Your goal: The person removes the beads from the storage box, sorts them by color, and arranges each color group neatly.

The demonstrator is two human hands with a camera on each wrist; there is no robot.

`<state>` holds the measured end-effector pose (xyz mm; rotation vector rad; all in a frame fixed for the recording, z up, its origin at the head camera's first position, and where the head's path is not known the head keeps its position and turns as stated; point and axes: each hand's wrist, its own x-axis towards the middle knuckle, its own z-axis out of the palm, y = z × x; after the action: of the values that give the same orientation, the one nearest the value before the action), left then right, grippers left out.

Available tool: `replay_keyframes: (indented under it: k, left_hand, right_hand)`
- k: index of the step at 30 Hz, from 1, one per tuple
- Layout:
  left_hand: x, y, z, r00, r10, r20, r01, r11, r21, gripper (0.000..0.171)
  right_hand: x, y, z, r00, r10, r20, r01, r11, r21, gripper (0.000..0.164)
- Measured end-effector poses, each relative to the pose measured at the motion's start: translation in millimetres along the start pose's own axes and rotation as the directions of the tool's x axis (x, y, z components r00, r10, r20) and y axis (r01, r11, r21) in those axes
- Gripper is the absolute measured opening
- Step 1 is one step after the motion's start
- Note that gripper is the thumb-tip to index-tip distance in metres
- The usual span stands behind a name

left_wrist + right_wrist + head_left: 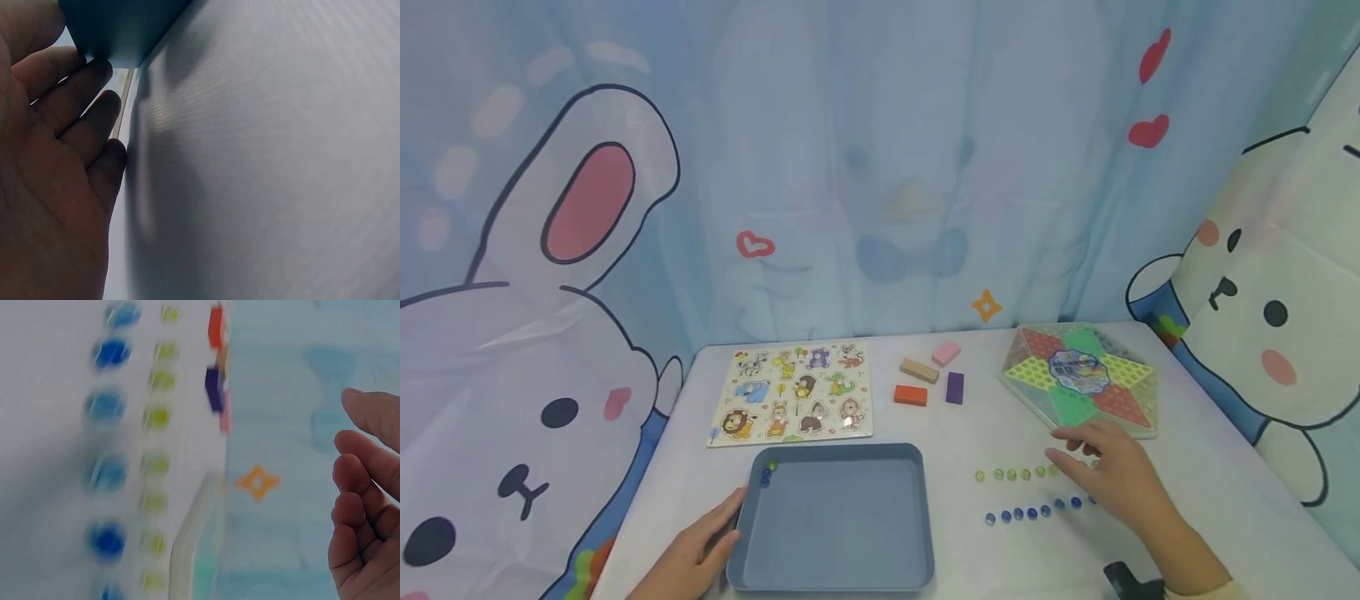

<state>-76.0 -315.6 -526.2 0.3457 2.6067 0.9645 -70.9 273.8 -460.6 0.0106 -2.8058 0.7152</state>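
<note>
My left hand (pixel 698 542) rests at the left side of a blue-grey tray (pixel 831 582), its fingers against the outer wall. In the left wrist view the fingers (pixel 94 122) lie fairly straight beside the tray (pixel 125 31). Inside the tray's far left corner are one green bead (pixel 772 466) and blue beads (pixel 765 478). My right hand (pixel 1112 475) hovers over the right ends of two rows of beads, fingers loosely bent, thumb apart, nothing visible between them. The far row holds yellow-green beads (pixel 1012 474); the near row, blue beads (pixel 1018 514). The hand hides part of both rows.
An animal puzzle board (pixel 797 392) lies behind the tray. Orange (pixel 911 395), tan (pixel 919 370), pink (pixel 946 352) and purple (pixel 955 388) blocks lie right of it. A hexagonal patterned box (pixel 1078 375) is at the back right. A printed curtain (pixel 880 167) hangs behind the table.
</note>
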Motion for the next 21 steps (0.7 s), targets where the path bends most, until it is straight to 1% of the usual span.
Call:
replay_keyframes:
  k: [3,6,9,12,16,21]
  left_hand:
    - [0.2,-0.8,0.4,1.000,0.002,-0.002,-0.002,1.000,0.004,0.073]
    - [0.6,-1.3,1.1,1.000,0.011,-0.013,-0.011,1.000,0.016,0.072]
    - [0.6,-2.6,2.4,0.999,0.038,-0.024,-0.037,0.999,0.026,0.069]
    - [0.9,-4.3,3.9,0.997,0.070,-0.041,-0.068,0.997,0.033,0.067]
    - [1.2,-5.5,5.2,0.993,0.093,-0.068,-0.090,0.995,0.050,0.065]
    - [1.3,-3.7,5.9,0.994,0.085,-0.069,-0.081,0.995,0.053,0.066]
  right_hand:
    - [15,-32,19,0.996,-0.082,0.023,0.080,0.995,0.064,0.025]
    - [28,-65,42,0.986,-0.155,0.055,0.147,0.981,0.125,0.023]
    - [37,-99,62,0.971,-0.215,0.101,0.196,0.966,0.170,0.024]
    - [45,-130,77,0.951,-0.268,0.153,0.235,0.950,0.204,0.026]
    - [53,-164,99,0.905,-0.363,0.221,0.307,0.918,0.251,0.029]
    - [58,-197,130,0.833,-0.453,0.317,0.381,0.886,0.266,0.033]
